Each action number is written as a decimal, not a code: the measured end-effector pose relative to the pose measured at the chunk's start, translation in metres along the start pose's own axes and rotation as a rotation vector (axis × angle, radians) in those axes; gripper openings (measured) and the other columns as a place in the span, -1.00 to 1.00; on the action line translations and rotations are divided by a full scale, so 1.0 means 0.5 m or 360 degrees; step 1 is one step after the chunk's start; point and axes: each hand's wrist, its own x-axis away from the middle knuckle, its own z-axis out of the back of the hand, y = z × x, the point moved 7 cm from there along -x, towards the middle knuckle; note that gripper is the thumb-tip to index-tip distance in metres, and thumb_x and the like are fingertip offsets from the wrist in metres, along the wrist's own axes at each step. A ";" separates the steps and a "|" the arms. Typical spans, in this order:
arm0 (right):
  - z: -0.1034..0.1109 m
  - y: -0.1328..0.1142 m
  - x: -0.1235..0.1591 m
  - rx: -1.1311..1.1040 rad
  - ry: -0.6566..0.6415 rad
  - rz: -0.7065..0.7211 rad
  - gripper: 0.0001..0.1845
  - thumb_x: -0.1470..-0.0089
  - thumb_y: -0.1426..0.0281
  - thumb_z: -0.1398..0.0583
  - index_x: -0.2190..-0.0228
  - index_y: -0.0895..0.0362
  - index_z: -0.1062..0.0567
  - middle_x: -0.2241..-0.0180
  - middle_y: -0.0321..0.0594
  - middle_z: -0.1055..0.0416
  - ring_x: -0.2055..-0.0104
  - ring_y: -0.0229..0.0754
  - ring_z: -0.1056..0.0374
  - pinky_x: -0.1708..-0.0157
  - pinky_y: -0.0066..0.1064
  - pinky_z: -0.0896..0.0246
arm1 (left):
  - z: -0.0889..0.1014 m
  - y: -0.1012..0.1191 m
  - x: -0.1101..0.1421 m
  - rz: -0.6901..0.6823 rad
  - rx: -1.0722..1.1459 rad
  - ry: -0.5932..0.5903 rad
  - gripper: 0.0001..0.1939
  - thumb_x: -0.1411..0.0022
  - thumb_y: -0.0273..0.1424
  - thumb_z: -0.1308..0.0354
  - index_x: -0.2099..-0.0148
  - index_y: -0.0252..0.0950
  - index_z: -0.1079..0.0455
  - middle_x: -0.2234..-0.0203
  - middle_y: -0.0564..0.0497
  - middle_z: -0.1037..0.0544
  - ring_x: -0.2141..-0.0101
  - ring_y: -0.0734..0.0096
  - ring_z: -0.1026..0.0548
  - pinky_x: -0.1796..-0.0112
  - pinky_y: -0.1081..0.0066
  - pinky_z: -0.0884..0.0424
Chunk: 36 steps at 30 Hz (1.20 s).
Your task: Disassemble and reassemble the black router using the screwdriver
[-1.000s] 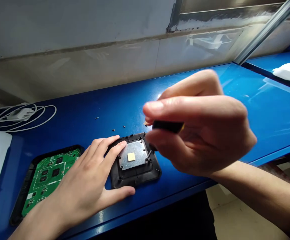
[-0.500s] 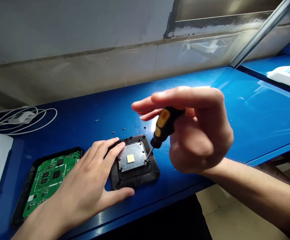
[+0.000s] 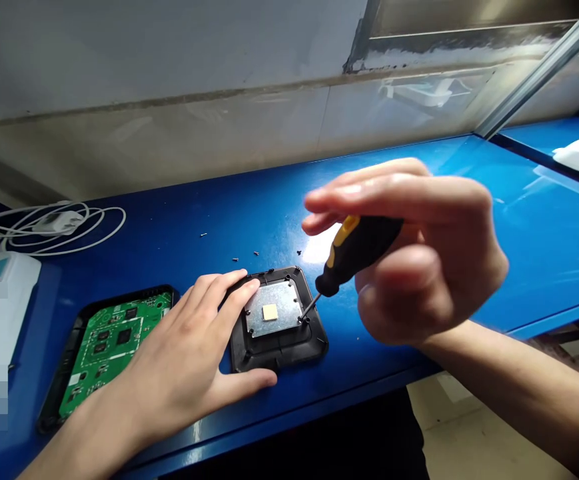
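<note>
My left hand (image 3: 189, 340) spans the left side of a black plastic cover (image 3: 279, 353), fingertips on its far part and thumb along the near edge, holding it against the bench. A silver metal plate (image 3: 282, 323) with a pale square pad (image 3: 270, 312) lies inside the cover. In my right hand (image 3: 429, 260) is a screwdriver (image 3: 359, 250) with a black and yellow handle, loosely gripped between the curled fingers and the palm. Its shaft slants down to the plate's right corner, where the tip meets a screw hole; whether a screw sits there is too small to tell.
Left of my hand, a green circuit board (image 3: 114, 340) sits in another black shell (image 3: 82, 320). Several small screws (image 3: 235, 259) lie behind the cover. A coiled white cable (image 3: 104, 230) and a white device (image 3: 24, 273) are at the far left. A wall borders the bench's back.
The right hand's fingers have loosened and shifted around the screwdriver handle, uncovering more of it. The tip stays at the plate's corner. My left hand remains on the cover; the view shifts slightly.
</note>
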 end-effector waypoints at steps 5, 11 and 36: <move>-0.003 0.002 0.003 0.0110 -0.0159 0.0000 -0.61 -0.31 0.38 -0.27 -0.11 -0.22 -0.50 0.09 -0.34 -0.58 0.26 -0.19 -0.55 0.28 -0.31 -0.59 | -0.002 0.000 0.000 0.0035 0.0022 -0.0030 -0.10 -0.16 0.08 -0.38 -0.40 -0.13 -0.14 -0.30 -0.19 -0.36 -0.23 -0.20 -0.38 -0.06 -0.10 -0.55; 0.022 0.039 -0.006 0.0023 0.0207 -0.0165 -0.70 -0.33 0.40 -0.24 -0.04 -0.15 -0.55 0.07 -0.35 -0.55 0.16 -0.18 -0.60 0.30 -0.36 -0.61 | -0.009 -0.006 0.003 0.0048 0.0047 -0.0007 -0.06 -0.18 0.09 -0.37 -0.44 -0.09 -0.07 -0.32 -0.16 -0.35 -0.25 -0.18 -0.37 -0.08 -0.07 -0.55; 0.038 0.229 0.002 0.0039 0.0317 -0.0813 -0.82 -0.31 0.31 -0.27 0.07 0.03 -0.46 0.14 -0.26 -0.56 0.32 -0.28 -0.61 0.31 -0.40 -0.62 | -0.011 0.002 0.002 -0.0071 -0.0073 0.0118 0.05 -0.03 0.08 -0.44 -0.43 -0.20 -0.12 -0.28 -0.21 -0.44 -0.14 -0.23 -0.49 0.01 -0.08 -0.61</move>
